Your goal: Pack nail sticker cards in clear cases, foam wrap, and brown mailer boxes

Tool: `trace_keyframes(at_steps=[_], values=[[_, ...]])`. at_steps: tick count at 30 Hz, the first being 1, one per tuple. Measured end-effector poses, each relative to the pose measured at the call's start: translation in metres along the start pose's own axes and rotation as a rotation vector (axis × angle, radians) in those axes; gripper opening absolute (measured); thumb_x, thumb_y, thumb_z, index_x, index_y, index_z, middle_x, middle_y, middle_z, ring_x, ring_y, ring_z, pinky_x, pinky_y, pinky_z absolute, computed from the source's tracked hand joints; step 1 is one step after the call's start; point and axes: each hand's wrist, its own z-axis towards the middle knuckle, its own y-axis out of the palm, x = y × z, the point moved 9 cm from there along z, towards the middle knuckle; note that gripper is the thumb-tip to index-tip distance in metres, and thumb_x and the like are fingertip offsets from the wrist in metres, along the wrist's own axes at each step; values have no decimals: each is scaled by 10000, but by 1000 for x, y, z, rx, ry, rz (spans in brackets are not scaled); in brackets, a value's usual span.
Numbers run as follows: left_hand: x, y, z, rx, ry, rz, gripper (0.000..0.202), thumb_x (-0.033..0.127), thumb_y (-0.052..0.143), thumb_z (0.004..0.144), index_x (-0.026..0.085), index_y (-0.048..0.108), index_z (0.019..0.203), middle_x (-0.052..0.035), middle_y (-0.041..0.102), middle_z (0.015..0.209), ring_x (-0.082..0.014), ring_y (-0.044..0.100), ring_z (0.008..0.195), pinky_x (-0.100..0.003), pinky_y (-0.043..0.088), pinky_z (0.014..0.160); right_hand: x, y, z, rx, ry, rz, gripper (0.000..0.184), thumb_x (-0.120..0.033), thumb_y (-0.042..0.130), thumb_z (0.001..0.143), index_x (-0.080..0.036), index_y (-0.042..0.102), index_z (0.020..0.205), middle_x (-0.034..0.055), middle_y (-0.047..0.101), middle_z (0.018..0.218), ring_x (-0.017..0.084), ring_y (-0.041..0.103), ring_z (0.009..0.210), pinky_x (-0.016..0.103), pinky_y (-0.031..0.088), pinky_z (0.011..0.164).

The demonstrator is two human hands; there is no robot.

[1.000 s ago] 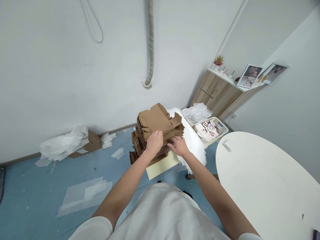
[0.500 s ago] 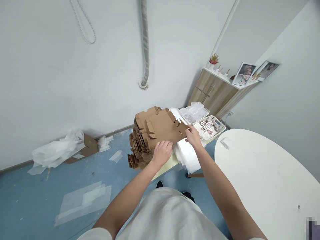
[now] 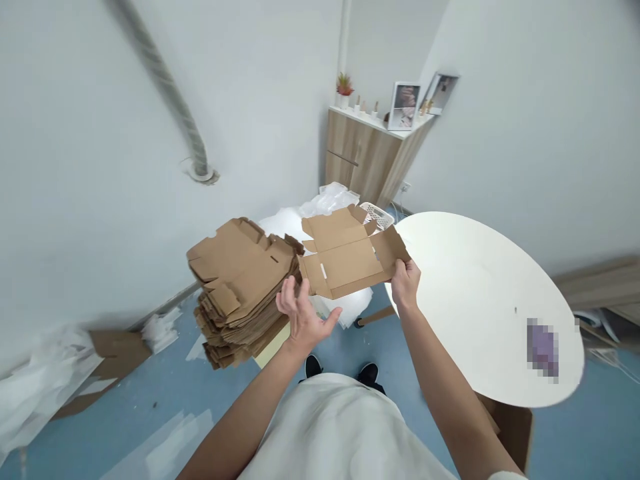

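Note:
An unfolded brown cardboard box blank [image 3: 350, 257] hangs in the air in front of me. My right hand [image 3: 405, 280] grips it at its right end flap. Just below its left edge is my left hand [image 3: 303, 313], thumb and fingers spread apart, with nothing in its grasp. To the left stands a tall stack of flat cardboard box blanks [image 3: 240, 267], layered unevenly. Behind the held blank lie white sheets [image 3: 285, 222], partly covered by it.
A white oval table [image 3: 465, 293] fills the right side, with a pixelated purple patch [image 3: 543, 348] on it. A white basket [image 3: 377, 215] and clear plastic packaging [image 3: 333, 199] lie near the wooden cabinet [image 3: 365, 150]. White wrapping [image 3: 45, 373] lies on the floor at left.
My right hand has lifted a blank off the stack and carried it right, toward the oval table. My left hand has opened. The view has turned to the right.

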Motion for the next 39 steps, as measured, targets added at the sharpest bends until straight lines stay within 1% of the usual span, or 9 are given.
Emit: trace_keyframes(at_steps=[2, 4, 8, 10, 14, 19, 26, 32, 39], values=[[11, 22, 0, -25, -62, -152, 996, 545, 628, 590, 169, 90, 1339, -187, 64, 1397, -366, 111, 1277, -503, 205, 979, 20, -48, 4, 126, 5, 17, 285, -368, 355, 773, -148, 528, 827, 21, 524, 707, 112, 455, 589, 207, 381, 453], [23, 62, -5, -174, -163, -378, 957, 520, 595, 648, 200, 20, 1343, -176, 93, 1396, -309, 252, 1246, -443, 287, 959, 39, -96, 2, 246, 14, 27, 268, -371, 371, 773, -152, 523, 796, 17, 523, 705, 112, 447, 605, 213, 382, 486], [62, 162, -42, -655, -449, -761, 760, 489, 554, 712, 239, 153, 1307, -147, 385, 1265, -204, 534, 1001, -331, 437, 794, 79, -177, -7, 422, 69, 56, 258, -370, 396, 770, -151, 532, 791, 23, 548, 726, 121, 463, 641, 231, 388, 537], [83, 200, -61, -799, -535, -811, 674, 462, 573, 709, 244, 252, 1260, -121, 495, 1152, -178, 577, 909, -295, 458, 723, 97, -212, -14, 495, 89, 54, 276, -377, 399, 769, -150, 548, 818, 37, 574, 772, 135, 492, 689, 246, 404, 589], [113, 258, -87, -860, -561, -786, 626, 371, 622, 692, 249, 311, 1222, -98, 542, 1082, -139, 600, 802, -260, 466, 658, 138, -264, -31, 606, 169, 33, 337, -400, 399, 762, -137, 563, 896, 61, 602, 827, 158, 531, 746, 274, 424, 656], [119, 316, -114, -830, -537, -566, 651, 308, 627, 695, 215, 299, 1250, -102, 552, 1030, -120, 605, 713, -267, 478, 630, 194, -297, -49, 566, 335, 124, 400, -412, 405, 740, -153, 514, 1025, 50, 593, 848, 153, 553, 695, 277, 468, 564], [113, 360, -130, -751, -563, -491, 646, 164, 628, 693, 201, 285, 1240, -80, 539, 999, -101, 596, 744, -253, 505, 664, 250, -316, -60, 431, 519, 190, 389, -347, 465, 685, -188, 492, 1040, 52, 591, 922, 173, 576, 800, 273, 510, 556], [102, 376, -127, -750, -627, -449, 752, 197, 629, 704, 203, 171, 1301, -118, 501, 1095, -122, 591, 800, -264, 514, 686, 278, -316, -60, 284, 586, 8, 403, -363, 467, 696, -173, 497, 1050, 85, 597, 1009, 206, 571, 910, 344, 475, 767], [108, 368, -115, -840, -202, -86, 920, 339, 636, 666, 167, 40, 1345, -197, 241, 1330, -236, 498, 1051, -388, 384, 908, 264, -345, -32, 409, 491, -329, 635, -398, 499, 696, -163, 325, 1260, 134, 461, 1202, 230, 450, 1097, 358, 385, 891]])
